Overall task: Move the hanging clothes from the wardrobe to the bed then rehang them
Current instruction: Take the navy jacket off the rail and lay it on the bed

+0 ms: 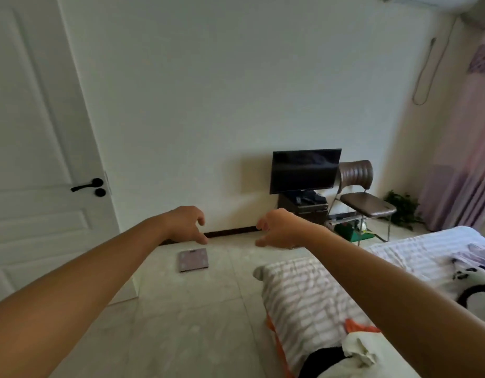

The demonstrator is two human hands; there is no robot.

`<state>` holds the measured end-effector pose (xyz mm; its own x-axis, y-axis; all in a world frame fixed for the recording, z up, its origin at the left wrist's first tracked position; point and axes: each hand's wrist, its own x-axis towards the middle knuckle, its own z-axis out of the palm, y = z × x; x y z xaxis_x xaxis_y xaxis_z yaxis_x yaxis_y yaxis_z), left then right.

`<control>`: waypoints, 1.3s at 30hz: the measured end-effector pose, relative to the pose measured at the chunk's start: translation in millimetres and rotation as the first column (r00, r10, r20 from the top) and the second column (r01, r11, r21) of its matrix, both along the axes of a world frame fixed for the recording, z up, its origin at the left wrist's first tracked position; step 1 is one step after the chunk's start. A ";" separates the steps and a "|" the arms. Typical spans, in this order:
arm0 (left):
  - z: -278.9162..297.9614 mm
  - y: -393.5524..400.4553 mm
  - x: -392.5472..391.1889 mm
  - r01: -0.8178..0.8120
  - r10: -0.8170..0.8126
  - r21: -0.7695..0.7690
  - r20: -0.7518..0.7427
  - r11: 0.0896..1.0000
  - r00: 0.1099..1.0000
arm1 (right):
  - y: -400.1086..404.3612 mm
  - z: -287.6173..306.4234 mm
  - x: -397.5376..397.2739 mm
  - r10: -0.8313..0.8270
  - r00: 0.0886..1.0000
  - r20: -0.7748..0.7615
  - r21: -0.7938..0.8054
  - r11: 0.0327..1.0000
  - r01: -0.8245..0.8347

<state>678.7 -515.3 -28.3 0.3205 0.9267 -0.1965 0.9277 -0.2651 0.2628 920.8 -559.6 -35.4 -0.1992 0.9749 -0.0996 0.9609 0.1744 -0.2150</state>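
Note:
Both arms reach forward at mid-frame, over the floor. My left hand (188, 223) hangs with loosely curled fingers and holds nothing. My right hand (281, 229) is the same, fingers relaxed and empty. The bed (312, 293) with a striped lilac-and-white cover fills the lower right. Clothes lie on it: a white and black garment (353, 353) with an orange piece at the near edge, and a white garment with black print (476, 282) next to a lilac one at the far right. The wardrobe is out of view.
A white door (39, 148) with a black handle stands at the left. A bathroom scale (193, 259) lies on the tiled floor below my left hand. A TV (305, 170) on a low stand, a brown chair (364, 203) and pink curtains (465, 165) are beyond the bed.

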 end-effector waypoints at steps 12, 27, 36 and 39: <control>3.2 -78.2 -295.7 -0.432 0.432 0.006 0.010 0.902 0.902 | 28.4 7.2 -298.5 0.377 0.926 -0.008 -0.002 0.926 -0.378; 9.7 -235.5 -522.9 -0.868 0.866 0.038 0.054 0.496 0.497 | 0.5 16.5 -617.4 0.871 0.491 0.032 0.006 0.491 -0.871; 3.0 -353.4 -618.7 -0.976 0.973 0.023 0.072 0.218 0.219 | -84.1 21.5 -758.9 0.978 0.206 0.028 0.006 0.206 -0.979; 3.9 -389.7 -653.3 -0.982 0.981 0.026 0.047 0.185 0.186 | -117.3 24.2 -802.0 0.991 0.129 0.031 0.016 0.128 -0.992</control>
